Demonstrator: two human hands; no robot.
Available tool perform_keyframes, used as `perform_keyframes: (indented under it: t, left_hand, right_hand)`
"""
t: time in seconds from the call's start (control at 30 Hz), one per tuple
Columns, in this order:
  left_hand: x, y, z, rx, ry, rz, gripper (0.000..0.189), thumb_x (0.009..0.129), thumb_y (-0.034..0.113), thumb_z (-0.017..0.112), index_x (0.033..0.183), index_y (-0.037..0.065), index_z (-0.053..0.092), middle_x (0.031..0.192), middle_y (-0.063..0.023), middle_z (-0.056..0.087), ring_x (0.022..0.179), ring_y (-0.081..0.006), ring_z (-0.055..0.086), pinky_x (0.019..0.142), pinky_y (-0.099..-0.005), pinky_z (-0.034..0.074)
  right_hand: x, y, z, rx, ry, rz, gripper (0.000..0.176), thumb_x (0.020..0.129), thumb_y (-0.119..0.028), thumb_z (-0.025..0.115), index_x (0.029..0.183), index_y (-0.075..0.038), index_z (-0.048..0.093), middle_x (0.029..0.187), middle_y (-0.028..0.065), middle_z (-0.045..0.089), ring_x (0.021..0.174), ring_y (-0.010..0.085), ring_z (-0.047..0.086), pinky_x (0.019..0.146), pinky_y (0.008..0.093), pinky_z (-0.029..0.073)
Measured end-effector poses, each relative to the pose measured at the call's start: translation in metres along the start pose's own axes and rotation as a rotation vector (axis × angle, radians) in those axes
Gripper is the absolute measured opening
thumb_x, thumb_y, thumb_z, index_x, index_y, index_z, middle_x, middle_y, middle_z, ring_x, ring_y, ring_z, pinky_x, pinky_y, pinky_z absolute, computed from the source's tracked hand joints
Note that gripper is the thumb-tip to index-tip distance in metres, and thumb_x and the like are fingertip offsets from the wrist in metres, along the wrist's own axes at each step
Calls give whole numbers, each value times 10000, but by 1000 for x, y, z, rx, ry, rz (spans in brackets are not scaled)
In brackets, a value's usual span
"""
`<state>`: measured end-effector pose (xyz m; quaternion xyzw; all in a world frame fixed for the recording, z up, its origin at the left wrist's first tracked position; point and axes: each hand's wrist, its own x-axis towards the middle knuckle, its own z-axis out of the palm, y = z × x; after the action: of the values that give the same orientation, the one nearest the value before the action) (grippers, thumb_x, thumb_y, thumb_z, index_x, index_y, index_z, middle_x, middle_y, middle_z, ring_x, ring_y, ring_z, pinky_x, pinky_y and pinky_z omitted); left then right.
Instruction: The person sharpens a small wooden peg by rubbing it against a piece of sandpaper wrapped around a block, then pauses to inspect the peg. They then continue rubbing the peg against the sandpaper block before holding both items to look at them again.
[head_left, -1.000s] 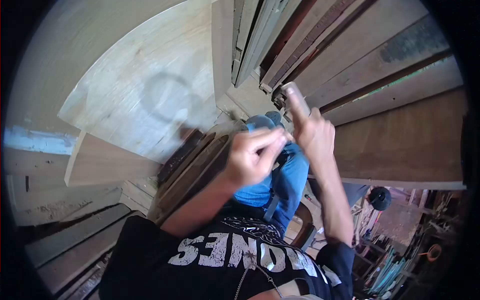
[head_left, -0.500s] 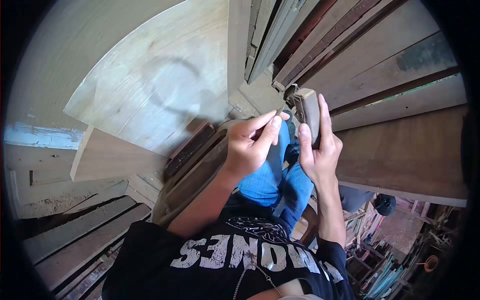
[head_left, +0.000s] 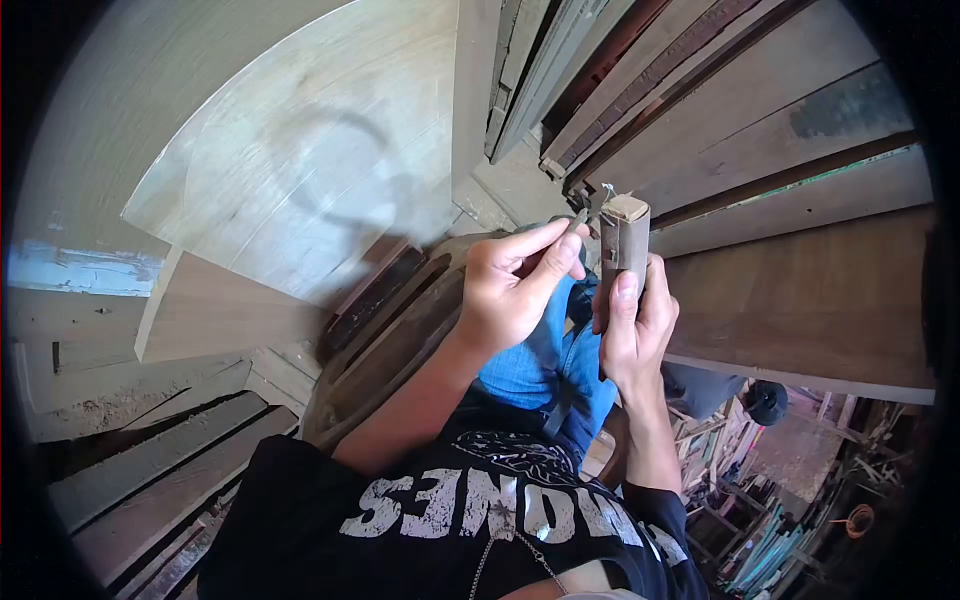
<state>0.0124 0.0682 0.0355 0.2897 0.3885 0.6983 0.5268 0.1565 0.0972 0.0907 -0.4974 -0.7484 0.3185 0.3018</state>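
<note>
My right hand (head_left: 635, 325) grips a wooden block wrapped in a grey-brown sheet (head_left: 626, 245), thumb along its near side. Pale bare wood shows at the block's upper end, and a small whitish shred sticks up at its corner. Just left of it, my left hand (head_left: 520, 285) pinches a small, thin grey piece (head_left: 578, 220) between thumb and fingers; its kind I cannot tell. The tip of that piece points up toward the block's end. Both hands are raised over my jeans-clad legs (head_left: 530, 360).
A large curved pale wooden panel (head_left: 330, 150) stands at upper left, beside a dark-slotted wooden piece (head_left: 385, 340). Long boards (head_left: 720, 140) lean on the right above a brown panel (head_left: 800, 310). Scrap wood (head_left: 780, 540) is piled at lower right.
The block has turned more upright, its pale end now facing me, and my right hand sits lower on it. My left hand has shifted slightly right with its small piece.
</note>
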Motion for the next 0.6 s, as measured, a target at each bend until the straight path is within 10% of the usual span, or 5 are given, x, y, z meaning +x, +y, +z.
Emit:
perform_keyframes:
  t: [0.6]
  left_hand:
    - [-1,3,0,114,84,21,339,1046,179,581,782,-19,658,621,44,548,516,2,371,462,-216,266]
  right_hand:
    - [-8,-2,18,16,-37,85,236,1041,-214,532,976,9,571,582,60,568,501,148,574,480,312,438]
